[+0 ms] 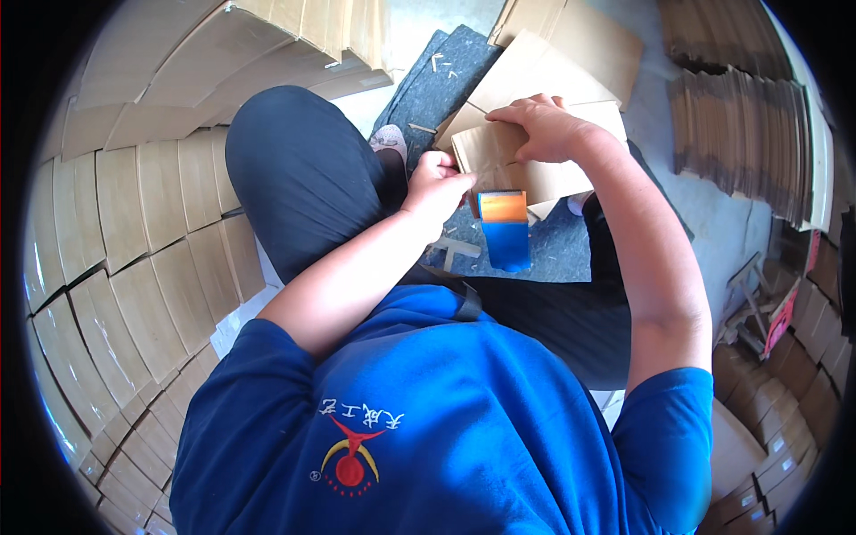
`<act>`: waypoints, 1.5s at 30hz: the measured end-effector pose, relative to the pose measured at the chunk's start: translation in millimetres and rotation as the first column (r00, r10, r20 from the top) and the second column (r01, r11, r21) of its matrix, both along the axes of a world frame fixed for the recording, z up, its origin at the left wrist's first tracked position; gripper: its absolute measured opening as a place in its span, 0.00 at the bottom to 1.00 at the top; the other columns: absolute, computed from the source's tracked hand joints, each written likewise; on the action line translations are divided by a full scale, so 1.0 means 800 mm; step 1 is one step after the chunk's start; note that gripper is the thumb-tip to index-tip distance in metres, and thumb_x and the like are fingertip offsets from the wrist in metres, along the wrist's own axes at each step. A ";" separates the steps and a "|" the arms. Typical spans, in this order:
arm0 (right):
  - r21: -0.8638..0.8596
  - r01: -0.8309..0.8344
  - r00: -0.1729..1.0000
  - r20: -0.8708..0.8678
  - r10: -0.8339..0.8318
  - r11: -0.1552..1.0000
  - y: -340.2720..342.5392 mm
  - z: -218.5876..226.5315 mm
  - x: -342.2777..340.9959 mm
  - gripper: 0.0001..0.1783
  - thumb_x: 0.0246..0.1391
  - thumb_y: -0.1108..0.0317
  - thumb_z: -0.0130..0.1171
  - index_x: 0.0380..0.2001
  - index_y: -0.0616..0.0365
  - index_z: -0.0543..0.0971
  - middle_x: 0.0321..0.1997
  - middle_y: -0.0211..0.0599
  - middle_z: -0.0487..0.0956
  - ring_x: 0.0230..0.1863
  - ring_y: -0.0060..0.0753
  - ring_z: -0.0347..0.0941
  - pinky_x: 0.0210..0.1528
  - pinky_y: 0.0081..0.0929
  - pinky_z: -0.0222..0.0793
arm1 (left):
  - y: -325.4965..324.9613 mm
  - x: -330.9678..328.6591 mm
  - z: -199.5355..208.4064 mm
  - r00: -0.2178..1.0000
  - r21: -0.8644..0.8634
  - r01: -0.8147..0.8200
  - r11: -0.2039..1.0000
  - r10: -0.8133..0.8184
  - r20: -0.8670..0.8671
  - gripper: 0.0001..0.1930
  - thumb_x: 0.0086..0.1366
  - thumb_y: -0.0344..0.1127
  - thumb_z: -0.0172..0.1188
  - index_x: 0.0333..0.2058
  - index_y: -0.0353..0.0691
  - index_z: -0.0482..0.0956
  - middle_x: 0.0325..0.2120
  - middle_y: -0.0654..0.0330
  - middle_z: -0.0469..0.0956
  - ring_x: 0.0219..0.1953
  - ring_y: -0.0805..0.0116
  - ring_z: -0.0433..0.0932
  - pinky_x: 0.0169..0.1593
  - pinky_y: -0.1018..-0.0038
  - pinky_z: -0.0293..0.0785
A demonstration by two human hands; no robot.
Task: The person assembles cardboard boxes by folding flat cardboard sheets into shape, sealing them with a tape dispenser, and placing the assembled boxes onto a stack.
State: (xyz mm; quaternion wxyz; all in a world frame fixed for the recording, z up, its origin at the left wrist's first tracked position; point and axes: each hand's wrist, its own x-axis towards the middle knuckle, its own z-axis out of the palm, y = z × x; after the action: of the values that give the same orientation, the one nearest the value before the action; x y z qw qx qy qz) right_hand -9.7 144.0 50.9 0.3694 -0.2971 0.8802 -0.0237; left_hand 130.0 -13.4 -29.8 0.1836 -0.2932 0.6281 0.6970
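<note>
A small brown cardboard box [492, 152] with flaps folded out is tilted in front of me, beyond my lap. My left hand [437, 185] is closed on its near left edge, fingers curled and thumb against the side. Across the top of the box lies my right hand [544, 129], its fingers stretched and its thumb apart, touching the cardboard. Just below the box stands a blue and orange block-shaped thing [506, 236], whose kind I cannot make out. Larger flat cardboard pieces [526, 69] lie behind the box, partly hidden by it.
A dark mat [464, 67] with small pale scraps covers the floor between my feet. Rows of cardboard cartons [134, 276] are stacked on the left. Flat cardboard sheets [740, 134] stand in a pile at the right, with a metal stand [758, 308] below them.
</note>
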 end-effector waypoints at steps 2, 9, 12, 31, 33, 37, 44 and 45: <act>0.011 0.008 0.999 -0.038 -0.008 1.000 0.001 0.000 0.008 0.43 0.44 0.65 0.73 0.65 0.34 0.68 0.67 0.30 0.69 0.72 0.40 0.53 0.77 0.42 0.41 | 0.000 0.002 -0.011 0.964 -0.322 0.002 0.947 -0.087 -0.251 0.27 0.54 0.29 0.64 0.54 0.36 0.69 0.49 0.49 0.72 0.51 0.60 0.75 0.55 0.68 0.73; -0.524 0.177 0.797 -0.421 -0.434 0.833 0.059 0.025 0.087 0.30 0.49 0.64 0.66 0.57 0.53 0.74 0.61 0.42 0.71 0.64 0.48 0.64 0.66 0.43 0.58 | -0.008 -0.030 0.018 0.826 -0.598 0.196 0.777 -0.460 -0.327 0.33 0.53 0.25 0.65 0.59 0.41 0.67 0.56 0.49 0.69 0.60 0.57 0.69 0.62 0.67 0.66; -0.499 0.525 0.697 -0.213 -0.685 0.690 0.077 0.039 0.173 0.30 0.51 0.55 0.67 0.53 0.61 0.75 0.50 0.47 0.77 0.53 0.51 0.72 0.56 0.42 0.68 | -0.023 -0.036 0.022 0.814 -0.608 0.283 0.742 -0.521 -0.258 0.33 0.55 0.29 0.66 0.60 0.41 0.65 0.56 0.47 0.70 0.60 0.53 0.70 0.61 0.65 0.68; -0.360 0.933 0.283 0.755 -0.591 -0.013 0.060 -0.022 0.267 0.17 0.53 0.64 0.67 0.44 0.59 0.77 0.38 0.28 0.79 0.40 0.19 0.72 0.47 0.23 0.68 | -0.025 -0.068 0.048 0.034 -0.911 0.380 0.160 -0.987 -0.159 0.59 0.45 0.64 0.71 0.69 0.40 0.52 0.71 0.49 0.49 0.74 0.56 0.44 0.75 0.58 0.36; -0.338 0.938 0.232 0.767 -0.598 -0.070 0.060 -0.018 0.269 0.14 0.55 0.63 0.63 0.43 0.57 0.77 0.37 0.24 0.77 0.39 0.15 0.70 0.45 0.18 0.66 | -0.026 -0.065 0.043 0.027 -0.932 0.337 0.136 -0.990 -0.135 0.58 0.45 0.65 0.70 0.68 0.41 0.55 0.70 0.50 0.51 0.74 0.55 0.45 0.74 0.56 0.38; -0.345 0.918 0.173 0.792 -0.586 -0.195 0.051 -0.005 0.268 0.18 0.56 0.63 0.63 0.46 0.62 0.77 0.37 0.29 0.79 0.39 0.18 0.72 0.45 0.21 0.69 | -0.021 -0.067 0.033 -0.026 -0.982 0.182 0.058 -0.998 -0.064 0.55 0.45 0.66 0.68 0.67 0.43 0.59 0.70 0.51 0.53 0.73 0.54 0.47 0.74 0.53 0.40; -0.504 0.854 0.271 0.641 -0.718 -0.128 0.065 0.021 0.181 0.20 0.54 0.57 0.64 0.40 0.64 0.79 0.31 0.30 0.79 0.32 0.18 0.73 0.37 0.20 0.70 | -0.002 -0.124 0.031 0.153 -0.990 0.065 0.125 -0.982 -0.114 0.50 0.49 0.69 0.61 0.67 0.46 0.61 0.69 0.56 0.55 0.73 0.56 0.48 0.73 0.52 0.39; -0.514 0.844 0.261 0.643 -0.720 -0.152 0.064 0.023 0.176 0.20 0.54 0.55 0.64 0.37 0.64 0.80 0.29 0.30 0.78 0.31 0.18 0.73 0.35 0.20 0.70 | -0.002 -0.126 0.030 0.155 -0.990 0.062 0.123 -0.982 -0.113 0.50 0.49 0.69 0.61 0.67 0.46 0.61 0.69 0.56 0.55 0.73 0.56 0.48 0.73 0.52 0.39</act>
State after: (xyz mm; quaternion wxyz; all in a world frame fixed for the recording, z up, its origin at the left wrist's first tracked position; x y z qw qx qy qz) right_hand 131.3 195.5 69.4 0.1476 0.1710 0.7136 -0.6631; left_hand 29.3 -15.0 -5.9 -0.0201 0.3493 0.9237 0.1558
